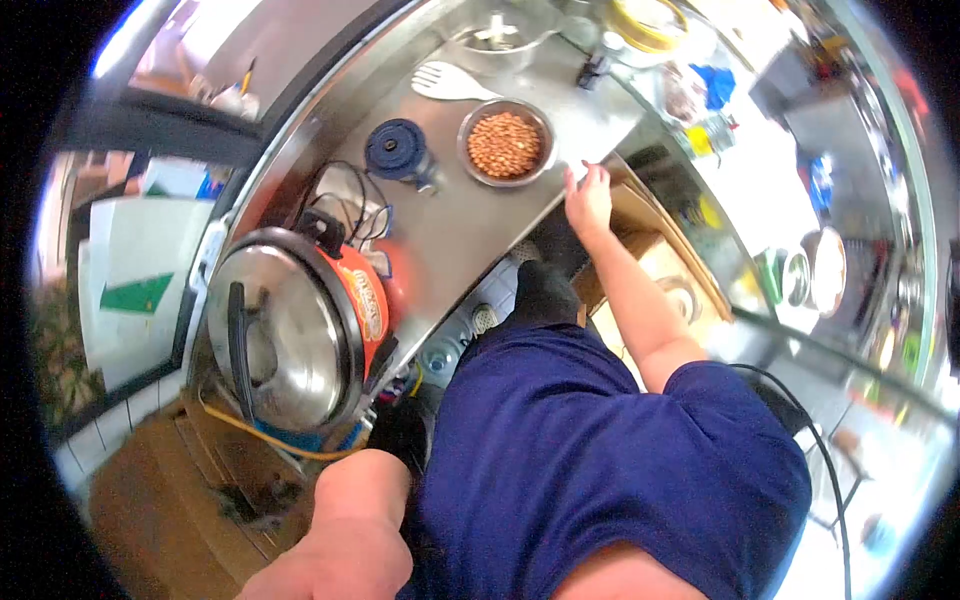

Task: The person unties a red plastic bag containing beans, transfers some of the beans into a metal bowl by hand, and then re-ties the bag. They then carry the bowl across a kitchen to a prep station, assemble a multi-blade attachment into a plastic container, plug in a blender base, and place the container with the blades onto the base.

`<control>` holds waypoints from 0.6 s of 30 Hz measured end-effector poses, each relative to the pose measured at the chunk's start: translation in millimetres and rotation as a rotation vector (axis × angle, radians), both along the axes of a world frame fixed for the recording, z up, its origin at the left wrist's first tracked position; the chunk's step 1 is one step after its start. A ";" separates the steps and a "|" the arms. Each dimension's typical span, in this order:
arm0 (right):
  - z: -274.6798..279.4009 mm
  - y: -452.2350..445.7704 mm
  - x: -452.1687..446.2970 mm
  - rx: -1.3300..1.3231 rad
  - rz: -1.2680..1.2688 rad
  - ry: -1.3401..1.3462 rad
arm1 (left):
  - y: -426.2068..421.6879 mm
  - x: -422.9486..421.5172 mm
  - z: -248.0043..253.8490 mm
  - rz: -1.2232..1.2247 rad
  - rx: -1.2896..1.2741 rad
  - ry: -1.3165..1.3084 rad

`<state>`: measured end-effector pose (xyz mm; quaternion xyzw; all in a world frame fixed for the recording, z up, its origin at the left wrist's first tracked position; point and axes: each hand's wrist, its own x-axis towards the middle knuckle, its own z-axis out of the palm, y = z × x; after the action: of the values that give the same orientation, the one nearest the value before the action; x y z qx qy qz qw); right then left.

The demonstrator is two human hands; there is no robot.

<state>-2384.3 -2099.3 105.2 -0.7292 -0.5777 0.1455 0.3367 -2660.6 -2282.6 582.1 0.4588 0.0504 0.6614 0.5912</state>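
Observation:
My right hand (588, 198) is stretched out at the edge of the steel counter (440, 235), its fingers apart and nothing held in them. Just left of it stands a round metal bowl (548, 150) of brown nuts or beans (503, 145). A white slotted spatula (445, 82) lies beyond the bowl, its handle end near the rim. To the bowl's left is a dark blue round-topped object (395, 148). My left forearm reaches in from the bottom, but my left hand cannot be made out.
A large orange cooker (365, 300) with a steel lid (270, 335) stands at the left. A clear container (500, 38) is at the counter's back. Below my right arm is an open cardboard box (715, 290). Glass shelving edges the right side.

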 end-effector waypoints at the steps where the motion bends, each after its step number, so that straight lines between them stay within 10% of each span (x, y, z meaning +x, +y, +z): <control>1: -9.0 -25.3 1.8 0.054 -0.013 -0.038 | 1.3 4.9 -9.6 -0.056 0.066 -0.107; 6: -33.0 -171.9 12.6 -0.140 -0.198 -0.046 | -22.2 25.5 -46.2 -0.216 0.404 -0.606; 18: -91.0 -422.2 99.8 -0.708 -0.414 -0.274 | -74.4 47.7 -48.5 -0.845 0.168 -0.590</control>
<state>-2284.5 -2521.6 14.2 -0.9128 -0.3730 0.1660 0.0079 -2612.9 -2357.0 533.6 0.2792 -0.3612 0.4681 0.7566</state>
